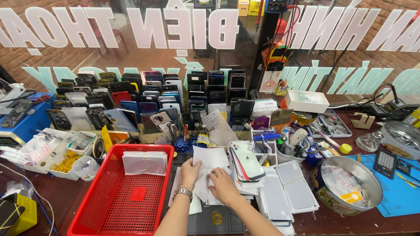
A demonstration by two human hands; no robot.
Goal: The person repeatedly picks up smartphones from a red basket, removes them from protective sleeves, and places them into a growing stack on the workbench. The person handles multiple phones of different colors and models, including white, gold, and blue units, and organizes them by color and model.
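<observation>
Left hand [190, 173], right hand [223, 187]: fingers pressing one white sheet stack [209, 164]; one red basket [120, 196] beside.

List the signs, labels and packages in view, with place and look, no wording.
Window lettering: across the glass behind, large white mirrored letters, teal ones below.
White box: right of centre behind the tools, flat rectangle.
Yellow sticker: inside the metal bowl, right.
White packets: under both hands, centre.
</observation>
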